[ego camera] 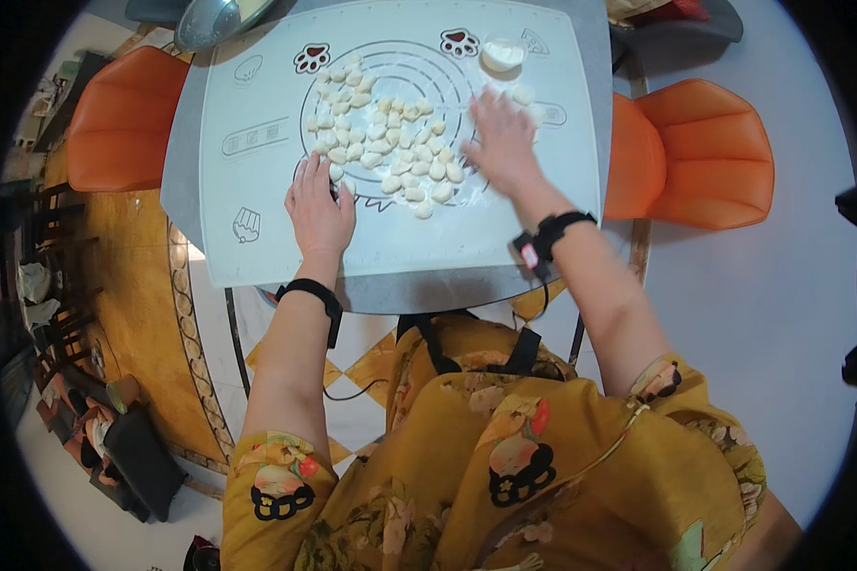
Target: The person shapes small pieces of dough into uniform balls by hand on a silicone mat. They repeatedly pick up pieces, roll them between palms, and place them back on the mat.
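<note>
Many small white dough pieces (pixel 400 146) lie spread over the printed circles of a pale baking mat (pixel 271 235). At their lower left rests my left hand (pixel 321 207), palm down, fingers slightly apart, with a dough piece beside its thumb; what lies beneath the palm is hidden. To the right of the pieces, my right hand (pixel 503 139) is over the mat, blurred, and its palm side is hidden. Several flattened dough rounds (pixel 522 94) lie just beyond its fingers. A small bowl of white flour (pixel 503 54) stands above that hand.
The mat covers most of a grey table (pixel 414 289). A metal bowl (pixel 218 21) stands at the table's far left corner. Orange chairs flank the table on the left (pixel 125 121) and right (pixel 707 153). A cable hangs from the band on my right wrist.
</note>
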`<state>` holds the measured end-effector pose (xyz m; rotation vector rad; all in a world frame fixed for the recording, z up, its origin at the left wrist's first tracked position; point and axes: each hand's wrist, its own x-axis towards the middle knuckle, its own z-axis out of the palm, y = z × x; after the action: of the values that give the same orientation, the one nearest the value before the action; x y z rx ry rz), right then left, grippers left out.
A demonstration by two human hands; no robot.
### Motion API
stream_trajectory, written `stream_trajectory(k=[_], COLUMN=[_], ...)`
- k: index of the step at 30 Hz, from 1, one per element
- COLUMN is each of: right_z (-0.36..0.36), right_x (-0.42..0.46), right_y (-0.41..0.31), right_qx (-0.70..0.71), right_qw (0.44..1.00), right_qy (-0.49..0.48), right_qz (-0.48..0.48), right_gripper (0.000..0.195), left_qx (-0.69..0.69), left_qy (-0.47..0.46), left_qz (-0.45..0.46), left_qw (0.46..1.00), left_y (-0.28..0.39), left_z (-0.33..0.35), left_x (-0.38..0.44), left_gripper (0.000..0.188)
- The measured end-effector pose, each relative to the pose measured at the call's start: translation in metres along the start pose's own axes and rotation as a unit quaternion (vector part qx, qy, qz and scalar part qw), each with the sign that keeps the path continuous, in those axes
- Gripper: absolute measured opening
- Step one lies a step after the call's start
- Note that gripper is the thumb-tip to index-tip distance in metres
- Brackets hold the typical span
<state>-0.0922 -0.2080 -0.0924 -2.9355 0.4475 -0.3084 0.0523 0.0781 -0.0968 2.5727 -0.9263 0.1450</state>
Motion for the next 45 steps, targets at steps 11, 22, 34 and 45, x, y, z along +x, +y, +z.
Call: stream_trajectory(k=[11, 22, 34, 45], right_z=[-0.034, -0.049, -0.054, -0.026], right_x=[-0.029, -0.071, -0.043, 0.003], right_y=[-0.029, 0.002, -0.032, -0.015], right_qx=[0.242, 0.217, 0.071, -0.018], right_qw=[0.969, 0.976, 0.997, 0.997], right_qy=[-0.045, -0.02, -0.035, -0.027], right_qz=[-0.004, 0.017, -0.02, 0.069], right_gripper=[0.033, 0.029, 0.067, 0.068], left_qx=[0.008, 0.021, 0.017, 0.012], left_qy=[-0.006, -0.005, -0.013, -0.014], left_qz=[-0.01, -0.011, -0.019, -0.018], left_qw=[1.0, 1.0, 1.0, 1.0], left_y=[0.0, -0.002, 0.0, 0.001], left_z=[-0.001, -0.001, -0.002, -0.006], left_x=[-0.002, -0.001, -0.002, -0.003], left_gripper=[0.05, 0.049, 0.049, 0.051])
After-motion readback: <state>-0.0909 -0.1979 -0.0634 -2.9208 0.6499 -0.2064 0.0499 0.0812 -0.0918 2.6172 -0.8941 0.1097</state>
